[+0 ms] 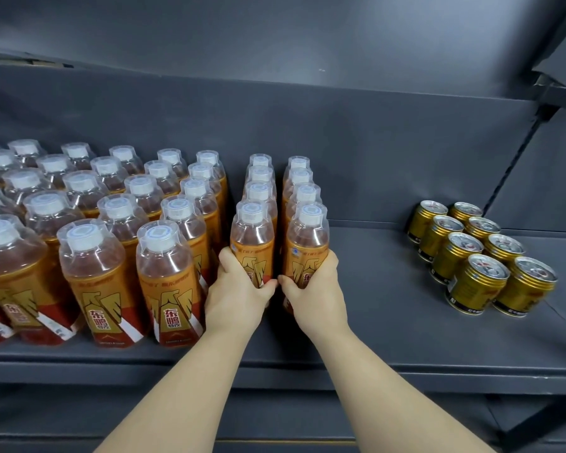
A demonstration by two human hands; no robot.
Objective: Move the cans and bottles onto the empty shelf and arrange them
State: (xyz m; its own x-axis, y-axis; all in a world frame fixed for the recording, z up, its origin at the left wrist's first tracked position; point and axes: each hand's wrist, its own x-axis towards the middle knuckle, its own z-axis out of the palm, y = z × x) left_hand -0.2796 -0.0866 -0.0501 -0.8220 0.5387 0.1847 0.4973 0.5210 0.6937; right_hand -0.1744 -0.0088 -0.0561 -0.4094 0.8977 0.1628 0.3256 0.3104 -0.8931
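Bottle block (111,230): orange-label bottles with clear caps, packed upright in rows, filling left part of shelf (379,322).

Just right of block, small gap, then two separate rows of four bottles running front to back.

Left hand (239,289): fingers curled round left bottle (252,237), front of left row.

Right hand (311,289): fingers curled round right bottle (307,238), front of right row. Thumbs nearly meet between the two bottles. Both bottles upright on shelf.

Cans (477,253): eight gold cans, two rows of four, upright, well apart at right.
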